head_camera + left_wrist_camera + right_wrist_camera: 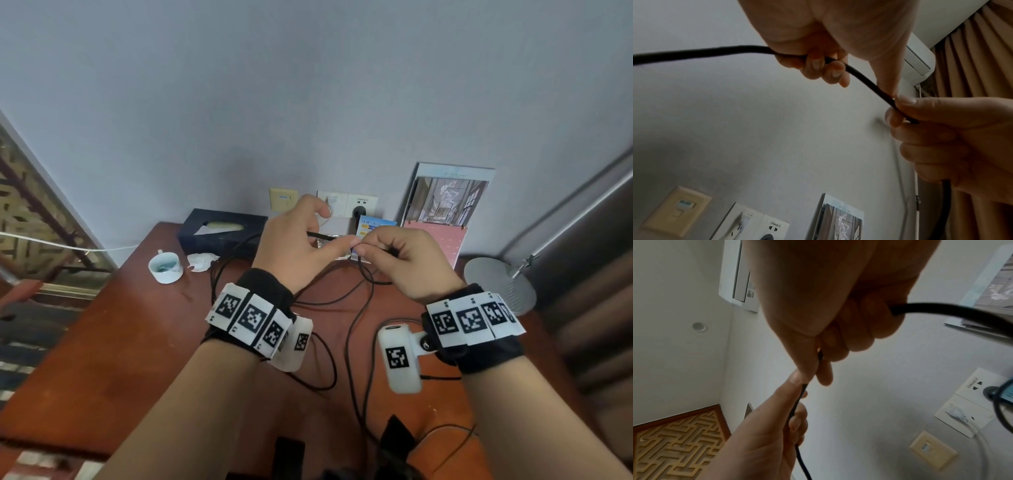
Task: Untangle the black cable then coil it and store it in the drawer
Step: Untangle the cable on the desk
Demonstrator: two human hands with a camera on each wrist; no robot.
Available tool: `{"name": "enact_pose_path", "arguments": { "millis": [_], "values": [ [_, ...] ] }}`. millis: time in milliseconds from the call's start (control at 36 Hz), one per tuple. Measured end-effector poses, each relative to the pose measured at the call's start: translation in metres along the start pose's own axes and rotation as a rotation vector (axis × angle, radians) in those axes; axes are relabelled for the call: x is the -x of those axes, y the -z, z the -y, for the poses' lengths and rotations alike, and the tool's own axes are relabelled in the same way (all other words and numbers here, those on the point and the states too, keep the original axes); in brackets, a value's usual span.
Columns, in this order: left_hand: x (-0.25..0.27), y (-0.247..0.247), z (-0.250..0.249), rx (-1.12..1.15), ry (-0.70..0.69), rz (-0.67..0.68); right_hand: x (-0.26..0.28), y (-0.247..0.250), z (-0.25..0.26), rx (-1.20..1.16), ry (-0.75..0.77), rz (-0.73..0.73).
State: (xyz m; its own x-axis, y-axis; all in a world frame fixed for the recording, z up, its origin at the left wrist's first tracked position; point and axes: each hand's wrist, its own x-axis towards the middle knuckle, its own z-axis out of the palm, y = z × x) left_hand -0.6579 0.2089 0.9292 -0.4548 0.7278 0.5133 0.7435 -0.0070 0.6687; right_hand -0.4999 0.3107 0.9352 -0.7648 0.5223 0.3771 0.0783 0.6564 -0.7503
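Above desk (137, 342) — black cable (352, 329) pinched between both hands

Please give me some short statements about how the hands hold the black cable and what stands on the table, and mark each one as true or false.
1. Both hands hold the black cable. True: the left hand and the right hand each pinch it above the table, their fingertips close together.
2. The cable is already coiled neatly. False: it lies in loose loops across the table.
3. A white cup stands on the table to the left of the hands. True.
4. The tissue box lies at the near edge of the table. False: it sits at the far edge, by the wall.
5. The right hand is empty. False: it grips the cable.
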Motion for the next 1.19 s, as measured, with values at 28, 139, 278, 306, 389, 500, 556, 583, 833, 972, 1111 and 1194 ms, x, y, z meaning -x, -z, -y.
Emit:
{"name": "enact_pose_path", "arguments": {
  "millis": [28, 139, 278, 306, 389, 500, 556, 583, 833, 972, 1111, 1194],
  "values": [
    [0.0, 0.0, 0.001, -0.011, 0.002, -0.005, 0.0, -0.001, -0.001, 0.013, -0.003, 0.003],
    [0.0, 0.006, 0.006, -0.035, 0.036, -0.026, -0.001, -0.003, -0.006, 0.052, -0.016, -0.03],
    [-0.006, 0.023, 0.025, -0.014, 0.14, -0.12, 0.006, 0.007, -0.016, 0.063, -0.048, -0.101],
    [-0.007, 0.025, 0.028, -0.013, 0.147, -0.133, 0.007, 0.007, -0.018, 0.061, -0.052, -0.106],
    [-0.009, 0.024, 0.031, -0.05, 0.17, -0.09, 0.007, 0.004, -0.02, 0.093, -0.041, -0.138],
    [-0.011, 0.017, 0.026, -0.145, 0.109, 0.004, 0.005, -0.001, -0.017, 0.108, 0.001, -0.173],
    [-0.009, 0.012, 0.018, -0.175, 0.04, 0.065, 0.003, -0.004, -0.013, 0.119, 0.02, -0.17],
    [-0.008, 0.009, 0.014, -0.187, 0.007, 0.098, 0.001, -0.006, -0.013, 0.127, 0.022, -0.169],
    [0.002, -0.021, -0.021, -0.129, -0.049, 0.249, -0.006, -0.024, -0.008, 0.237, 0.028, -0.102],
    [-0.006, -0.011, -0.001, 0.029, 0.104, 0.106, -0.004, -0.023, -0.01, 0.186, 0.017, -0.088],
    [-0.006, 0.001, 0.014, 0.041, 0.172, 0.061, -0.004, -0.017, -0.018, 0.113, -0.045, -0.121],
    [-0.004, 0.004, 0.019, 0.047, 0.218, 0.035, -0.003, -0.013, -0.023, 0.099, -0.075, -0.134]
  ]
}}
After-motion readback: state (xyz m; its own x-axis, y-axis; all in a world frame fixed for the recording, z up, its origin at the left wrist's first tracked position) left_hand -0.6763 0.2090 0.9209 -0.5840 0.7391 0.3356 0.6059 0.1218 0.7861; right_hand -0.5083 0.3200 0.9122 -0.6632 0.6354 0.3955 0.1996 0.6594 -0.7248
